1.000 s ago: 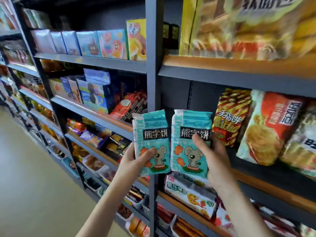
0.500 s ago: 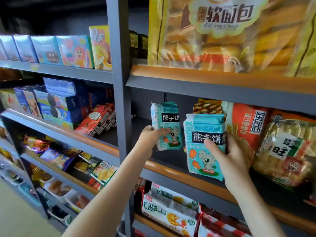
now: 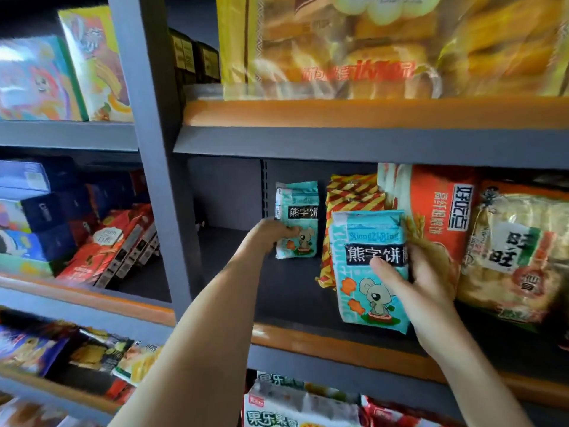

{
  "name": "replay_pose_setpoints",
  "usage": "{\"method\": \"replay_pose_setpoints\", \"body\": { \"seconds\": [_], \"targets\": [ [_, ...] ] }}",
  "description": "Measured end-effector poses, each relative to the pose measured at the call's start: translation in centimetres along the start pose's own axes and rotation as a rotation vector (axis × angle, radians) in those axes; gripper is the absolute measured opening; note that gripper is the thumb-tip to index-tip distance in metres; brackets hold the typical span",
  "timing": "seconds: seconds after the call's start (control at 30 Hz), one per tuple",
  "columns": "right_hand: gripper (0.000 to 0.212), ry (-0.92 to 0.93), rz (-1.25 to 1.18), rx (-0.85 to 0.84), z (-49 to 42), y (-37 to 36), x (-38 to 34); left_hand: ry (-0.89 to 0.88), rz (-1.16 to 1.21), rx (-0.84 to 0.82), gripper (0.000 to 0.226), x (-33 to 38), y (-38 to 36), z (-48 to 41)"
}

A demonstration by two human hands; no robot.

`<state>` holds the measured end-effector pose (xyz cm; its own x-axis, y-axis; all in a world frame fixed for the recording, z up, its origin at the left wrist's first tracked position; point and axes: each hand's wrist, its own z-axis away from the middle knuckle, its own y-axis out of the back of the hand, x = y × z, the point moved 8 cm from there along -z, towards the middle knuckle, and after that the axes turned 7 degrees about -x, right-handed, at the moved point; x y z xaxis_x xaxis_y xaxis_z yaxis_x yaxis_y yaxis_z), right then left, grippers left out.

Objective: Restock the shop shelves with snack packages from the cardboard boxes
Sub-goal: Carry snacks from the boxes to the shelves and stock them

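Just at the frame's centre, the left hand (image 3: 271, 234) grips a teal snack packet (image 3: 297, 211), held upright far back over the dark shelf (image 3: 277, 291). Right of centre, the right hand (image 3: 425, 291) grips a second teal packet (image 3: 366, 272) near the shelf's front edge, before a striped red-yellow bag (image 3: 354, 192).

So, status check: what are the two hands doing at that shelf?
Left hand grips one teal packet far back on the shelf. Right hand holds a second teal packet near the front. Striped bag close behind it.
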<state>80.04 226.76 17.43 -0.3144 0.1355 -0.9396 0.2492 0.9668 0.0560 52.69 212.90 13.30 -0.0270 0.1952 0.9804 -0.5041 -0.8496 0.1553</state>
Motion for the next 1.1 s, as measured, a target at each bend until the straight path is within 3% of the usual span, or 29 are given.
{"method": "replay_pose_setpoints", "body": {
  "seconds": [0.13, 0.43, 0.5, 0.57, 0.67, 0.77, 0.87, 0.97, 1.1],
  "targets": [
    [0.051, -0.011, 0.026, 0.007, -0.4, -0.3, 0.2, -0.063, -0.159, 0.044, 0.042, 1.3, -0.5, -2.3],
    [0.038, -0.018, 0.119, -0.013, -0.7, -2.1, -0.2, -0.083, -0.461, 0.234, 0.041, 3.4, -0.7, -1.9],
    [0.038, -0.018, 0.098, -0.023, -1.1, -3.3, -0.6, -0.081, -0.325, 0.268, 0.033, 4.1, -0.2, -0.7],
    [0.042, -0.007, 0.067, -0.036, -1.8, -5.0, -1.3, -0.112, 0.100, 0.215, 0.019, 4.6, -0.3, 1.3],
    [0.042, 0.022, 0.000, 0.015, -3.6, -6.8, -2.2, -0.104, 0.568, 0.033, 0.042, 5.6, -1.3, 5.9],
    [0.042, 0.031, -0.047, 0.056, -5.7, -8.0, -2.9, -0.245, 0.520, -0.123, 0.064, 6.7, -1.4, 11.9],
    [0.042, 0.018, -0.069, -0.003, -7.4, -9.3, -2.9, -0.341, 0.373, -0.299, 0.055, 6.1, -2.1, 15.1],
    [0.054, 0.054, 0.160, 0.046, -7.7, -9.8, -2.7, -0.326, 0.389, -0.157, 0.039, 4.6, -1.3, 14.8],
    [0.065, 0.240, 0.505, 0.195, -5.9, -9.4, -4.4, -0.245, 0.530, 0.046, 0.032, 2.4, 0.0, 12.1]
  ]
}}
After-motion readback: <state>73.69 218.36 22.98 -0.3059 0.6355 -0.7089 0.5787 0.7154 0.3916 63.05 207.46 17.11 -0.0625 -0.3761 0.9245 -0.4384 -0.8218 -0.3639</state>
